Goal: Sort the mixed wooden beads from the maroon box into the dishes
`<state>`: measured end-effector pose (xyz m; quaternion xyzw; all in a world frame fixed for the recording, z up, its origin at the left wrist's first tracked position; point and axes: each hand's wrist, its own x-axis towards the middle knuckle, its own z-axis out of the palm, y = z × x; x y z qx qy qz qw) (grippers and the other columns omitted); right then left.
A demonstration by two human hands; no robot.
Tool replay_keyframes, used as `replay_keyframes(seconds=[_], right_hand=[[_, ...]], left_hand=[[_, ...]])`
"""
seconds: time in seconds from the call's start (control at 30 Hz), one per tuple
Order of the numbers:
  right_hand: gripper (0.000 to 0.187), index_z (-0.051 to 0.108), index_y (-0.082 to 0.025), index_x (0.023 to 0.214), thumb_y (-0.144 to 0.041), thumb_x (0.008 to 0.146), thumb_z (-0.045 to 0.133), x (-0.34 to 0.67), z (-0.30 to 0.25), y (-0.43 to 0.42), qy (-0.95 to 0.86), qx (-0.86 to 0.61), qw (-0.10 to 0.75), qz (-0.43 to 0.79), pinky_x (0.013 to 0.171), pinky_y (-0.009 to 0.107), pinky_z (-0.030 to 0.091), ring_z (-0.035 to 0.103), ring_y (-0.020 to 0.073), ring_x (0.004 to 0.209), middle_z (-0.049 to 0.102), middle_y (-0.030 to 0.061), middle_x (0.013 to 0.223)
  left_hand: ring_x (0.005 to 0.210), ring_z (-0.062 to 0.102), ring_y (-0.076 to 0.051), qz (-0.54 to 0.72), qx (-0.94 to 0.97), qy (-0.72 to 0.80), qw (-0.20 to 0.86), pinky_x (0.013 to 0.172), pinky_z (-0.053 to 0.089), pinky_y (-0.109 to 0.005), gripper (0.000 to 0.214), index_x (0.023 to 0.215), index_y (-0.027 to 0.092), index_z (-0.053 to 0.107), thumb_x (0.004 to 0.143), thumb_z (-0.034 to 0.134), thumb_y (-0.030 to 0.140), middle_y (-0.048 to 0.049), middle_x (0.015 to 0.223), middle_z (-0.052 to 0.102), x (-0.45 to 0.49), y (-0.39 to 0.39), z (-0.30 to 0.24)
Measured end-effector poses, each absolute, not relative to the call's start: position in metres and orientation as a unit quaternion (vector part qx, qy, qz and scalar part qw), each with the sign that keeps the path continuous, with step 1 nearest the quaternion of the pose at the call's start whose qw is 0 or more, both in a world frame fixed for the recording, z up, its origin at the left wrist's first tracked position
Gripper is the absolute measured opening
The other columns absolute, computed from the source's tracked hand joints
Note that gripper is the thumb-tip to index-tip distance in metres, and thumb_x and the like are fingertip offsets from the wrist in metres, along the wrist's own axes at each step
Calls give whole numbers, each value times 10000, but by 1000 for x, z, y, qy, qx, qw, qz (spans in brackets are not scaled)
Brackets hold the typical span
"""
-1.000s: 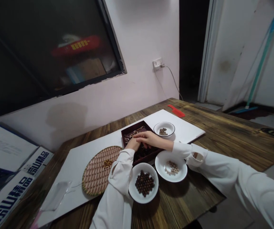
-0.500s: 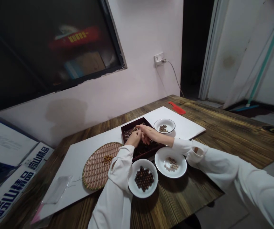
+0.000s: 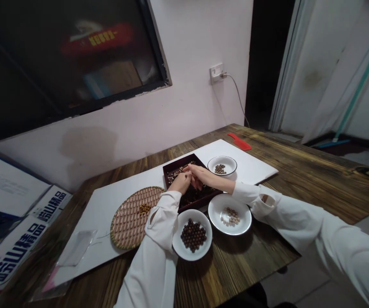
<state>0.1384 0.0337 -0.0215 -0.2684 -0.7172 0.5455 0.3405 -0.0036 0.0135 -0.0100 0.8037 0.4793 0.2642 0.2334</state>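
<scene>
Over the dark red tray [image 3: 209, 197] of mixed beads, my two hands meet. My left hand [image 3: 180, 183] is closed, its palm side hidden, with a small dark spot like a bead near the thumb. Against it lies my right hand [image 3: 200, 175], fingers curled inward; whatever the fingertips hold is too small to make out. A white bowl of dark brown beads [image 3: 193, 235] stands just below the tray. To its right is a white bowl with pale beads [image 3: 231, 217]. Behind my right wrist sits a dark-rimmed bowl [image 3: 222, 165] with greyish-brown beads.
A round woven mat [image 3: 128, 222] carries a few yellow-brown beads [image 3: 144, 209]. Under it and the tray lies a white board [image 3: 102, 201]. A red comb [image 3: 239, 141] rests at the back, a clear plastic bag [image 3: 77, 248] at left, beside printed boxes [image 3: 20, 244].
My hands stay together over the tray, with only a slight shift of the fingers. The whole view has moved a little, so the table things sit slightly higher.
</scene>
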Motion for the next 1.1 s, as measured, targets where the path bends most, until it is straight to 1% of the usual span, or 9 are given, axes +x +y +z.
replay_keyframes(seconds=[0.23,0.47,0.6,0.7,0.93,1.1], right_hand=[[628,537,-102,1093,-613,921,215,138,-20,33,-718,-278,345,536,350,168,357,479,77,341,533,-32,480],[577,509,-110,1124,-582,932,239,139,-16,28,-722,-271,348,533,342,170,361,476,80,342,523,-45,477],[559,514,-107,1081,-567,940,231,139,-14,26,-725,-271,345,531,336,167,352,467,75,330,517,-45,471],[544,503,-117,1090,-559,945,222,139,-13,26,-722,-276,346,532,331,165,343,461,72,323,521,-46,476],[506,494,-129,1095,-530,958,218,138,-15,29,-712,-302,351,528,329,165,327,462,74,315,521,-53,462],[486,502,-130,1063,-515,964,222,139,-11,27,-708,-311,356,525,333,158,321,459,70,315,518,-50,454]], left_hand=[[707,618,-152,274,800,482,230,798,434,-278,552,543,181,557,937,199,324,-33,642,668,-3,12,-8],[703,614,-139,283,804,466,236,795,436,-260,536,554,175,567,933,204,283,-25,640,672,-3,12,-9],[707,611,-138,283,798,476,239,793,438,-253,543,597,175,606,937,199,291,-18,641,679,-4,12,-9],[714,609,-144,284,801,474,229,795,436,-256,536,624,174,622,937,206,304,-21,650,682,-4,13,-9],[759,612,-146,282,814,471,189,794,429,-254,460,657,164,624,917,253,239,-19,699,689,-4,12,-8],[778,608,-153,277,818,473,171,803,418,-261,505,589,168,587,931,226,255,-36,735,692,-4,11,-7]])
